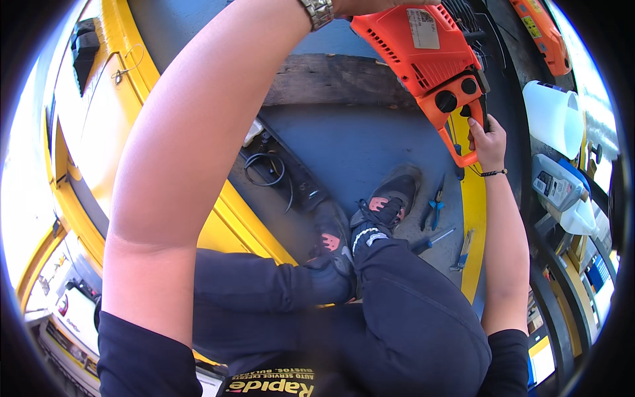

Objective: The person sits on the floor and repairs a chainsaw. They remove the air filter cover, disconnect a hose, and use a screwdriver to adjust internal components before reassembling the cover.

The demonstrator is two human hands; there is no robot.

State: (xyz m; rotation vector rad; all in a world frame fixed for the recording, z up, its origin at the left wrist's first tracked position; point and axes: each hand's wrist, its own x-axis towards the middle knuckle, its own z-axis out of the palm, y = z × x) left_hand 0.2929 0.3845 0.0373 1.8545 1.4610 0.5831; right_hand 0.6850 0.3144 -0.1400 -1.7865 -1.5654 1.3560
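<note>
An orange chainsaw is held at the upper right, its rear handle pointing down toward me. My right hand is closed around that rear handle, thumb near the trigger. At the top edge, my left hand grips the saw's far upper end. The frame cuts off most of its fingers, and a metal watch is on that wrist. The saw's bar and chain cannot be made out. Below the saw, blue-handled pliers and a screwdriver lie on the floor by my right shoe.
A dark wooden beam crosses the floor ahead. Yellow metal framing runs along my left. A black bar with a coiled cable lies near my feet. A white bucket, a plastic jug and another orange object are at the right.
</note>
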